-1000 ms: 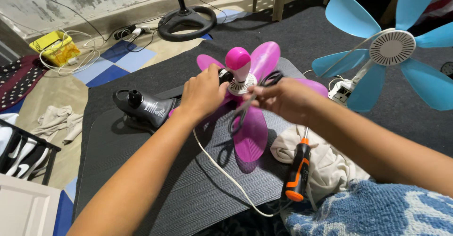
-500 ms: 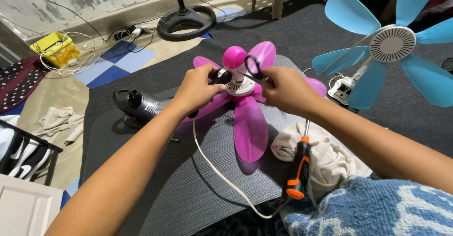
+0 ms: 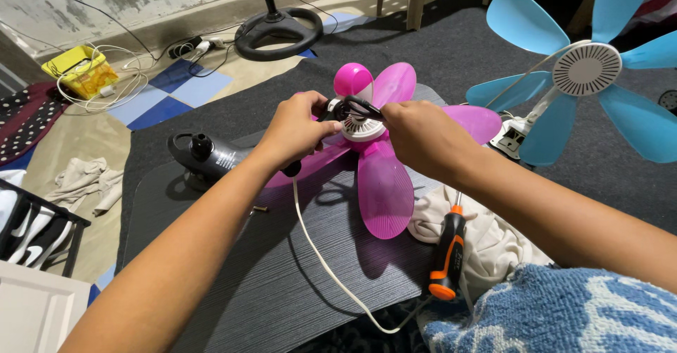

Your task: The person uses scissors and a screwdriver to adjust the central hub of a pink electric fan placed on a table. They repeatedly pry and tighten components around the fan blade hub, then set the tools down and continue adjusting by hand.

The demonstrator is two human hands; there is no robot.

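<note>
Blue fan [image 3: 587,69] at right; orange-handled screwdriver [image 3: 448,254] on white cloth [image 3: 493,244]; yellow box [image 3: 79,69] on floor.

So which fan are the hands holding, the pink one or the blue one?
The pink fan. Both hands grip its white hub; the blue fan stands untouched to the right.

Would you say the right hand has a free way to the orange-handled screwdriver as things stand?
Probably yes. The screwdriver lies uncovered on the white cloth, just below the right hand, with nothing between them. The hand is busy on the pink fan hub, though, and would have to let go first.
</note>
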